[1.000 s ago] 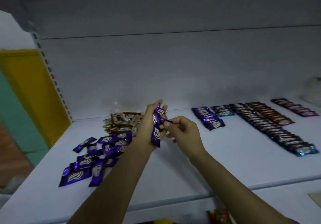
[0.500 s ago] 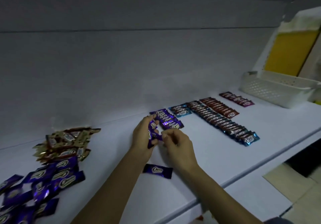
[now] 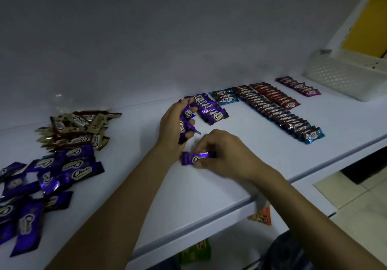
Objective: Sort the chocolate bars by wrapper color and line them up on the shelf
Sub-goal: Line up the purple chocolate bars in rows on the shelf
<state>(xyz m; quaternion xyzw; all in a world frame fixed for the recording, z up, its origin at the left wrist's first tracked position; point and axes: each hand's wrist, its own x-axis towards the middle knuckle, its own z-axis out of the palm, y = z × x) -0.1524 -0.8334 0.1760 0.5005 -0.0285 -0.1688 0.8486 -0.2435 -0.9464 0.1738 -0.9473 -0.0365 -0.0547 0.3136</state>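
Observation:
My left hand point(image 3: 172, 123) grips a small stack of purple bars point(image 3: 185, 123) upright above the white shelf point(image 3: 209, 186). Just in front of it, my right hand point(image 3: 222, 154) pinches a single purple bar point(image 3: 193, 158) lying low on the shelf. Behind my left hand runs a short row of purple bars point(image 3: 211, 110). To its right lie a short blue row point(image 3: 225, 98), a long blue row point(image 3: 276, 112), a red row point(image 3: 274, 95) and a magenta row point(image 3: 298, 86). At the left are a loose purple pile point(image 3: 46, 177) and a gold pile point(image 3: 77, 127).
A white perforated basket point(image 3: 339, 77) stands at the shelf's far right, with a yellow panel point(image 3: 366, 24) behind it. Below the shelf's front edge, an orange packet point(image 3: 262, 217) and a green packet point(image 3: 196, 253) show on a lower level.
The view has swung right and down. A purple bar dropped onto the shelf, and my right hand came down from the stack and now pinches it. My left hand still holds the stack.

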